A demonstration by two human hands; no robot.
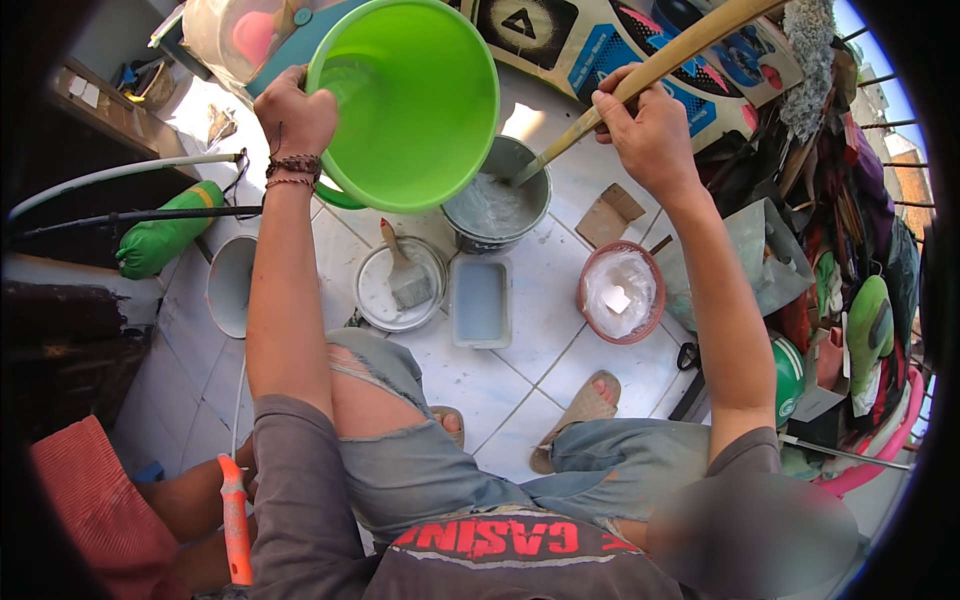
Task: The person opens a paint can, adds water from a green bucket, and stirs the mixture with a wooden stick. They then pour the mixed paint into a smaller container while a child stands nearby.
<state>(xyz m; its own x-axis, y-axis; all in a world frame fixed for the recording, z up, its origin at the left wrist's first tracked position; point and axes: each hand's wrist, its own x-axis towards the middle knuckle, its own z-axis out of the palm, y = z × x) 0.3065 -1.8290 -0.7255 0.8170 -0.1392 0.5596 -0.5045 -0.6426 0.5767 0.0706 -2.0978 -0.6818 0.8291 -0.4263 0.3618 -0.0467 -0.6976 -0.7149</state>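
My left hand (296, 112) grips the rim of a bright green plastic bucket (430, 120). The bucket is tipped, its lip just above a dark grey pail (482, 243) with greyish, watery-looking contents. My right hand (648, 130) is closed around a long wooden stick (690, 48), whose lower end stands in the pail. A paintbrush (409, 284) lies across a round white lid (372, 290) near my left knee. Beside it is a rectangular tub (482, 342) of cloudy liquid. To the right stands a reddish-brown bowl (588, 333) lined with clear plastic, a white piece inside.
Cardboard boxes (540, 35) border the far side. Piled clothes and bags (830, 230) crowd the right. On the left are a white container (230, 288), a green bundle (168, 228) and an orange-handled tool (235, 520). Another person's legs (190, 505) show at lower left.
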